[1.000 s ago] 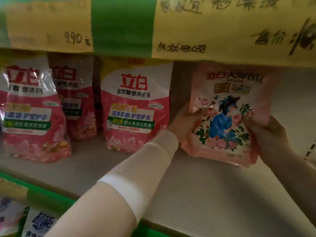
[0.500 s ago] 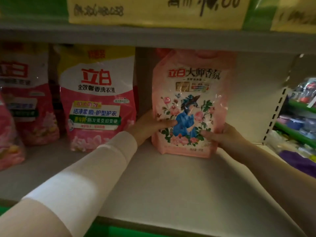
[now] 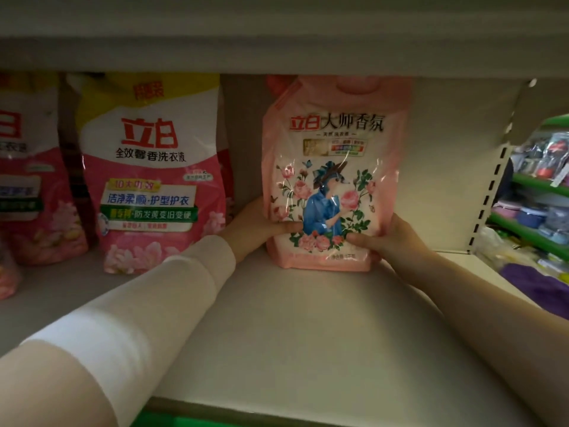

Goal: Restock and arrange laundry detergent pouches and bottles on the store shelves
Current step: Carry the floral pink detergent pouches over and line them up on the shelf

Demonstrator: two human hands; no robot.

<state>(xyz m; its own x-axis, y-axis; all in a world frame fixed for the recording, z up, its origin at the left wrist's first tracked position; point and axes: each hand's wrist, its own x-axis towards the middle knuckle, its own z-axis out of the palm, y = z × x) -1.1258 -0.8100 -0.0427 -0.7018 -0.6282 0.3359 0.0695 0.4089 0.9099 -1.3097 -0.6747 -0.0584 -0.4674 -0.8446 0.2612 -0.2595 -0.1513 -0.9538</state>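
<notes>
Now the pale pink floral detergent pouch (image 3: pixel 335 134) stands upright on the grey shelf (image 3: pixel 308 318), its top close under the upper shelf (image 3: pixel 277 41). The left grip (image 3: pixel 258 223) clasps its lower left edge, thumb laid across the front; the right grip (image 3: pixel 391 238) clasps the lower right corner likewise. A pink-and-white pouch (image 3: pixel 154 180) stands nearby on the left, apart from it.

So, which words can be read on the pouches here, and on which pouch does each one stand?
"立白大师香氛": pale pouch.
"立白": middle pouch.
"全效馨香洗衣液": middle pouch.
"洁净柔顺·护型护衣": middle pouch.
"防发黄变旧变硬": middle pouch.
The small print on both is too blurred to read, and so is the text on the left pouch.
</notes>
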